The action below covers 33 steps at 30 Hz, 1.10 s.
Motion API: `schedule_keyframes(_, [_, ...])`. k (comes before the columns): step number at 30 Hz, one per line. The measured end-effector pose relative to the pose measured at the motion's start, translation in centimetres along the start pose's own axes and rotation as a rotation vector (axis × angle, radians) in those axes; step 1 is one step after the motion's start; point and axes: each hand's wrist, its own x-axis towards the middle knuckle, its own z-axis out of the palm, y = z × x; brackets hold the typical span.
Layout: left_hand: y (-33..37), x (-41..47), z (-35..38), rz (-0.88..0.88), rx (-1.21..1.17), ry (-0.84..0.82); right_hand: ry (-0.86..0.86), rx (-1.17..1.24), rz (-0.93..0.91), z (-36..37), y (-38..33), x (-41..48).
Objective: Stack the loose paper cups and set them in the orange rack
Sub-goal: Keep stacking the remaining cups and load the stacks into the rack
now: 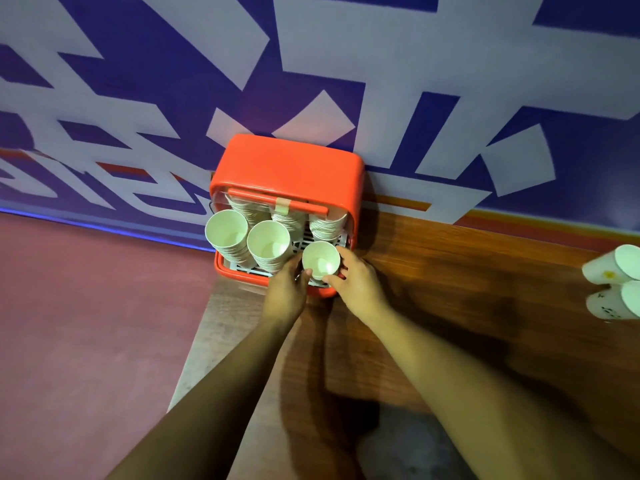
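Fingers (333,279) of the right hand (358,287) and left hand (285,291) are curled round a white paper cup (320,259), pinched from both sides, mouth up, at the front right corner of the orange plastic rack (287,164). Whether it is seated cannot be told. Two taller white cup stacks (227,233) are seen just left of the fingers, with more stacks behind. Two loose white paper cups (616,268) are laid on their sides, well right of the fingers, on the brown wooden surface (450,289).
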Motion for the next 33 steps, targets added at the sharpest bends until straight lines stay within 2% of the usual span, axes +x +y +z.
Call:
schedule_keyframes(9, [0.9, -3.5, -0.4, -0.016, 0.020, 0.066, 0.106, -0.172, -0.038, -4.3, 0.4, -4.4])
schedule_keyframes(15, [5.8, -4.9, 2.3, -0.008, 0.089, -0.116, 0.213, -0.303, 0.072, -13.7, 5.8, -10.3])
schedule_keyframes(18, [10.7, -4.9, 6.2, 0.096, 0.160, -0.226, 0.279, -0.331, 0.134, -19.9, 8.9, -12.7])
schedule_keyframes(26, [24.8, -4.8, 19.3, 0.318, 0.257, -0.367, 0.552, -0.345, 0.222, -34.9, 18.5, -16.5])
schedule_keyframes(29, [28.3, -4.3, 24.4, 0.366, 0.303, -0.424, 0.590, -0.309, 0.243, -38.5, 21.6, -16.6])
schedule_keyframes(33, [31.4, -2.8, 30.4, 0.408, 0.382, -0.494, 0.560, -0.280, 0.235, -40.8, 24.5, -15.5])
